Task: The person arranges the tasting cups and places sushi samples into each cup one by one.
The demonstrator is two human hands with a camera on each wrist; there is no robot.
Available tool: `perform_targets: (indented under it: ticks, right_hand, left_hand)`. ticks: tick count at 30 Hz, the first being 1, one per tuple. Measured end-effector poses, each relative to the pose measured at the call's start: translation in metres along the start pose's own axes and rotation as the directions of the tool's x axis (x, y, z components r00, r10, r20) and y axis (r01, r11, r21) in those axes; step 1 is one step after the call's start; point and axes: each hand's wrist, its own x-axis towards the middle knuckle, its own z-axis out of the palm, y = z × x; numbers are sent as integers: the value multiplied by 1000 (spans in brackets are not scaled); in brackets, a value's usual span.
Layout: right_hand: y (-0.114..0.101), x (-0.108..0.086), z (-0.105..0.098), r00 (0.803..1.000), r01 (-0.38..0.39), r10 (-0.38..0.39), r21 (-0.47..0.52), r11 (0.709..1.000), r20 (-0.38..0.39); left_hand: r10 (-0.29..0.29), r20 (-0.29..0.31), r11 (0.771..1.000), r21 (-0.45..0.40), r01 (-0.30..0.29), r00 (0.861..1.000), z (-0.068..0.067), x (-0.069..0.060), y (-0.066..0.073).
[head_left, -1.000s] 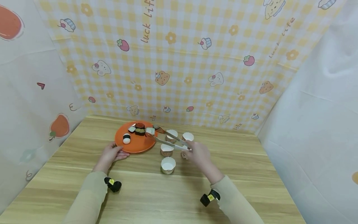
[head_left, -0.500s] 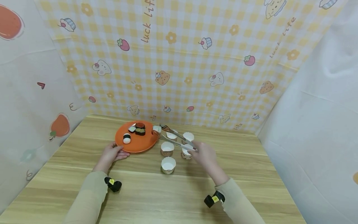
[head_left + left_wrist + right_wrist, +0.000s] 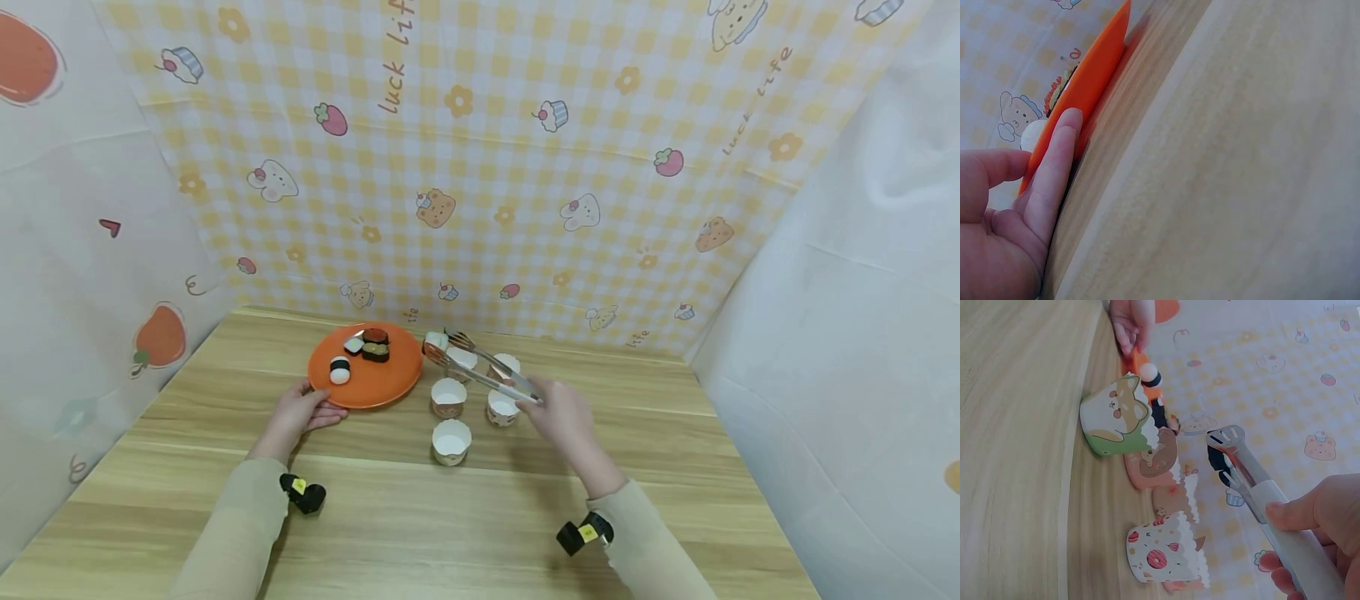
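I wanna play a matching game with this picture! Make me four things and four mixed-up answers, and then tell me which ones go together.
Things
1. plate
2. tongs
3. white piece with a black band
4. paper cup with a dog picture

Answers
A. lying on the orange dish
B. green around its bottom
C. its edge is gripped by the left hand
D. held in the right hand

Right pairs: 1-C, 2-D, 3-A, 4-B
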Motion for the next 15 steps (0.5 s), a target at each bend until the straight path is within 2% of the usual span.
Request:
perform_targets:
  ticks: [15]
  right_hand:
    - [15, -3, -8, 1000, -2, 1, -51, 999, -27]
  left_hand:
    - [-7, -2, 1000, -7, 7, 1000, -1, 1, -1]
